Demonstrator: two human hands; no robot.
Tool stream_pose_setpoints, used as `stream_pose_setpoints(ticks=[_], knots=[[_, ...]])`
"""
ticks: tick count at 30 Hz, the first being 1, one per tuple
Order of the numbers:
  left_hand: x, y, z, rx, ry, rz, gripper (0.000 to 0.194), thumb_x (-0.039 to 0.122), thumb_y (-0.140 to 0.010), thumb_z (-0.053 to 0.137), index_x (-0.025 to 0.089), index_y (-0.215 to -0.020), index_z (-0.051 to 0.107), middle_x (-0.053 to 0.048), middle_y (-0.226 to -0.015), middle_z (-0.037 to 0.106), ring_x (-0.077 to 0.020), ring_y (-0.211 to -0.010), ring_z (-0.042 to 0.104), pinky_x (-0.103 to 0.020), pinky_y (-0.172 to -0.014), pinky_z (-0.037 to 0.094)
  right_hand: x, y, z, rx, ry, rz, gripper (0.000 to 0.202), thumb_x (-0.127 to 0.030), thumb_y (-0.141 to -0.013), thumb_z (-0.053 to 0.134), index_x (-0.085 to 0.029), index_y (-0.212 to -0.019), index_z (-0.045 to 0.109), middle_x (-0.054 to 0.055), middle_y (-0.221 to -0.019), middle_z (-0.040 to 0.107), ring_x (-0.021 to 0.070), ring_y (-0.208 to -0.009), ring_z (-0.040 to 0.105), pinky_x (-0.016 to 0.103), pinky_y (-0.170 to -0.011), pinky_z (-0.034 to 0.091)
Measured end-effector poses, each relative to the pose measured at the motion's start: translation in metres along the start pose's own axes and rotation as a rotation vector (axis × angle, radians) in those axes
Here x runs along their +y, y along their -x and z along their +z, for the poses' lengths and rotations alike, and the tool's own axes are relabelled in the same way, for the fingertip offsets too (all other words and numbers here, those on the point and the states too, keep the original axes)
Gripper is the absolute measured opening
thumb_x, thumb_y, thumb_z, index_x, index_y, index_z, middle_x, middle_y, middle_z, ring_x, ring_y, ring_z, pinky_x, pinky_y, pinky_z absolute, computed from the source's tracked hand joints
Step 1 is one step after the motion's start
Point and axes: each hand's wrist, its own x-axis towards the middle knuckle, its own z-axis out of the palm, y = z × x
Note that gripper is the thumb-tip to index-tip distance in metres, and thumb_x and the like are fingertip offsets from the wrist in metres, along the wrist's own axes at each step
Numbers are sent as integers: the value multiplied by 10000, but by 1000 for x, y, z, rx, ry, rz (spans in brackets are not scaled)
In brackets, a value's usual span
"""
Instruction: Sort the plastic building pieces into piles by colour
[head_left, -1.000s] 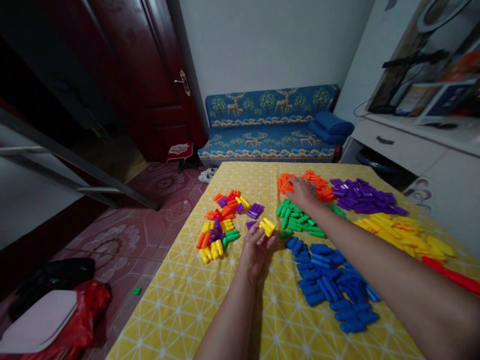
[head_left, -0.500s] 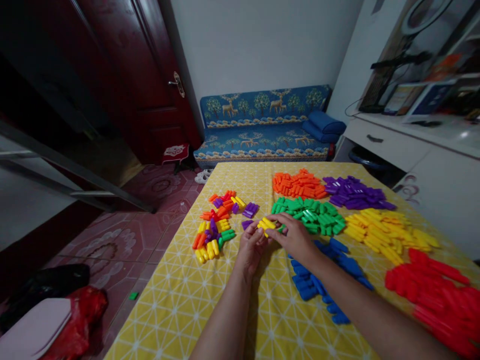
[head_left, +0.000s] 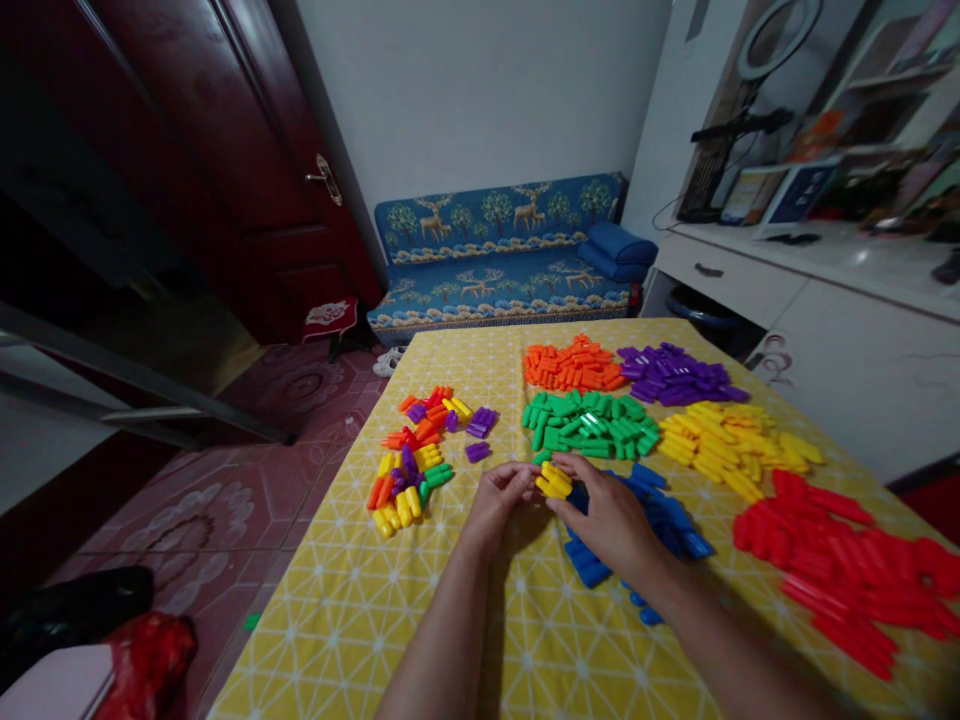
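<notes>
Between my hands, over the middle of the table, is a small yellow plastic building block (head_left: pixel 553 481) with rounded prongs. My left hand (head_left: pixel 495 505) pinches its left side with thumb and fingers. On its right side, my right hand (head_left: pixel 611 515) curls thumb and fingers around it. Just behind the fingertips is a bit of green block (head_left: pixel 541 457); I cannot tell whether it is held. Beneath my right hand and forearm, a pile of blue blocks (head_left: pixel 660 515) is partly hidden. A purple block (head_left: pixel 477 453) lies beyond my left hand.
Mixed-colour blocks (head_left: pixel 409 470) lie at the left of the yellow tablecloth (head_left: pixel 337 620). Separate piles of orange (head_left: pixel 574 365), purple (head_left: pixel 679 374), green (head_left: pixel 589 424), yellow (head_left: pixel 731 445) and red blocks (head_left: pixel 840 560) spread rightward. A patterned sofa (head_left: pixel 495 260) stands behind the table.
The camera view has turned slightly right. My right hand has shifted its grip around the yellow block, and the green piece no longer shows by its fingers on the right.
</notes>
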Motion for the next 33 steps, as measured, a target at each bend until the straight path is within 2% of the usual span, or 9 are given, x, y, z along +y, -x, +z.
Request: stream_pose_setpoints(ticks=[3,9,14,18,21,24,28,30,33], knots=[[1,-1,3,32,52,6,385,416,-669,850,98,-861,750,-103,-788,721,-129,-663,628,-226,-638,467,19,-10,-11,85,63,8,384,-291,-783,644,-253,-1164,626,68,-1098,710,266,-1005,665,413,-894,523],[3,-2,6,90,116,18,365,371,-624,884,114,-838,738,-86,-772,722,-121,-649,619,-227,-618,462,70,-54,-45,286,327,79,412,-336,-779,650,-186,-1162,651,122,-1051,691,297,-1004,618,423,-875,511],[5,0,8,105,137,32,356,357,-647,872,110,-862,732,-88,-772,718,-120,-630,605,-228,-596,436,108,-71,-46,255,458,58,355,-311,-797,616,-188,-1127,660,120,-1064,694,301,-1024,597,435,-900,483],[5,0,7,94,141,30,342,348,-650,871,114,-857,731,-85,-770,715,-117,-638,604,-224,-607,434,117,-70,-44,253,454,19,316,-318,-797,617,-192,-1082,674,121,-1106,678,305,-1079,578,464,-962,447],[3,-2,5,77,117,34,321,349,-673,856,122,-863,733,-82,-781,716,-109,-640,599,-219,-617,438,96,-65,-43,346,375,16,336,-338,-815,601,-190,-1111,661,138,-1121,661,320,-1101,565,501,-987,429],[-1,-6,1,109,91,75,296,358,-701,831,133,-865,731,-77,-803,714,-114,-655,603,-226,-632,448,47,-51,-24,409,109,-6,306,-358,-867,548,-196,-1106,648,135,-1105,659,290,-1044,596,452,-921,487],[-1,-8,-6,379,3,325,220,357,-743,779,168,-838,718,-16,-729,664,-105,-640,572,-218,-638,441,-21,-20,37,159,-375,22,251,-306,-856,549,-226,-1081,625,76,-1024,695,196,-791,663,306,-659,550],[2,-6,-10,526,-74,443,181,347,-772,742,183,-844,714,2,-716,647,-107,-647,562,-215,-648,439,-38,-7,68,77,-462,40,264,-227,-818,542,-247,-1068,626,54,-1006,713,191,-764,674,311,-672,561],[7,-4,-13,642,-178,499,157,340,-805,693,185,-826,708,1,-716,653,-118,-648,563,-220,-647,435,-40,2,97,46,-427,64,338,-138,-759,506,-260,-1049,631,51,-988,728,225,-847,693,380,-781,572]])
